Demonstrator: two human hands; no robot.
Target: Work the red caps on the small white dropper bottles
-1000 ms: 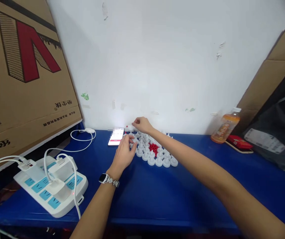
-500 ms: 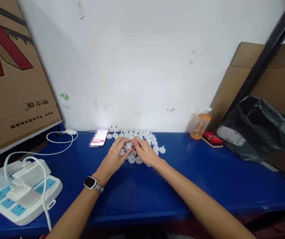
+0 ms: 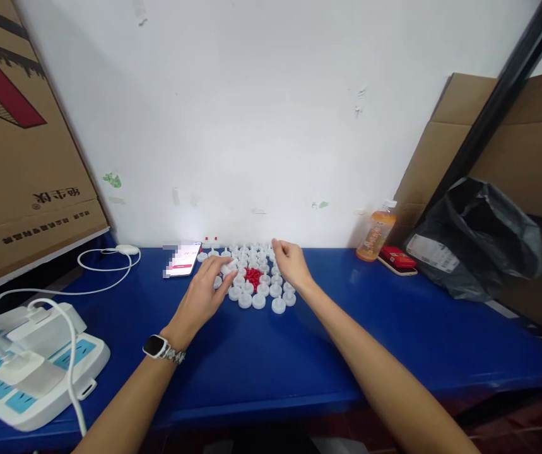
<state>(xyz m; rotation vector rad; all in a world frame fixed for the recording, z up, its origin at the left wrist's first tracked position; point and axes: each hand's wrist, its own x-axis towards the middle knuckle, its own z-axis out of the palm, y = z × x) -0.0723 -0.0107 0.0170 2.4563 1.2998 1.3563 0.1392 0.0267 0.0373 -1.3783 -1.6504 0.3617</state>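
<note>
**One table point(image 3: 252, 366), well over twenty white pieces point(image 3: 259, 301)**

The white pieces overlap too much for an exact count. The red parts point(image 3: 252, 277) make one heap, too small to number singly. There are one left hand point(image 3: 199, 293), one right hand point(image 3: 292, 265) and one watch point(image 3: 156, 345). Two phones: one lit phone point(image 3: 184, 260), one lower phone point(image 3: 406, 272). Also one red packet point(image 3: 397, 256), one bottle point(image 3: 375, 234), one dark bag point(image 3: 469, 246), one power strip point(image 3: 77, 358) and at least two adapters point(image 3: 46, 337).

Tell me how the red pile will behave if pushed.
The red pieces would probably scatter, since they look small and heaped loose. They may not slide far, with white pieces crowded around them. Each is likely light, being so small.
</note>
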